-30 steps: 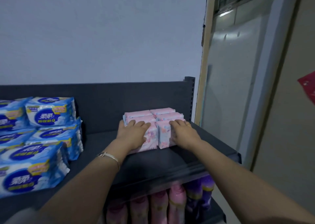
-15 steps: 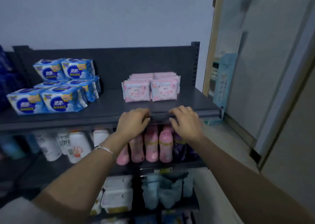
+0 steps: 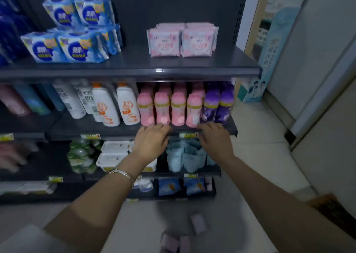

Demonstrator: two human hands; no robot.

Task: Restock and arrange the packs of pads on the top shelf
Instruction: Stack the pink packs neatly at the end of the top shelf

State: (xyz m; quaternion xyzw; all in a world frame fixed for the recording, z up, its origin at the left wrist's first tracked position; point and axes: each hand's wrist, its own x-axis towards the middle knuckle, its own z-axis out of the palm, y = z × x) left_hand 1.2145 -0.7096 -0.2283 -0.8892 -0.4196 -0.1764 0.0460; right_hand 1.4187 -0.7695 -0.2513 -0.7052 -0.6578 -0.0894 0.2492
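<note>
Left hand (image 3: 152,139) and right hand (image 3: 213,139) hover empty, fingers relaxed. Pink packs (image 3: 182,40) sit squared on top shelf (image 3: 134,63); next, likely fetch blurred floor packs (image 3: 198,223).

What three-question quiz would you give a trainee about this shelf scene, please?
1. True or false: the left hand holds one of the pink packs.
2. Which stand directly right of the pink bottles? A black bottles; B purple bottles; C yellow bottles.
3. Fill in: the pink packs stand on the ___ shelf.
Key: 1 false; 2 B; 3 top.
</note>
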